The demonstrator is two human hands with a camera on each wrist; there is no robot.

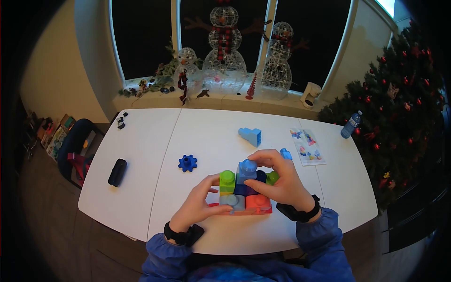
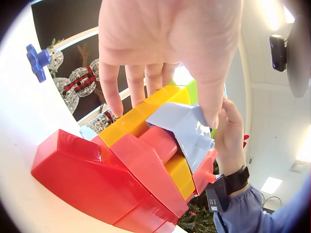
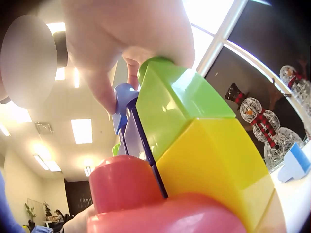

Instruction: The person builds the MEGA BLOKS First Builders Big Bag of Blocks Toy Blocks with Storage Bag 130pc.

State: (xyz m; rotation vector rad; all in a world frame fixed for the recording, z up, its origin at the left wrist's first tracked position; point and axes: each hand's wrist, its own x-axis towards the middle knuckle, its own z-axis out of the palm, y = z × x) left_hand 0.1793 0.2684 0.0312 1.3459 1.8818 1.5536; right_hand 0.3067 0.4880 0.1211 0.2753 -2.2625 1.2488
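Note:
A build of toy building blocks (image 1: pixel 259 201) stands on the white table. Red, yellow, green, dark blue and coral pieces show in it. My right hand (image 1: pixel 283 178) pinches a light blue block (image 1: pixel 246 172) between thumb and fingers, over the dark blue part of the build. Around the build's left side, my left hand (image 1: pixel 197 202) has its thumb at the grey-blue block (image 2: pixel 182 127) and its fingers along the yellow blocks (image 2: pixel 141 116). A green block (image 3: pixel 182 104) on a yellow block (image 3: pixel 214 165) stands under the right hand in the right wrist view.
Beyond the build lies a light blue hollow block (image 1: pixel 251 136). Left of it is a dark blue gear-like piece (image 1: pixel 188 163). A picture sheet (image 1: pixel 308 148) and a water bottle (image 1: pixel 351 124) are at the right. A black case (image 1: pixel 117 172) lies at the left.

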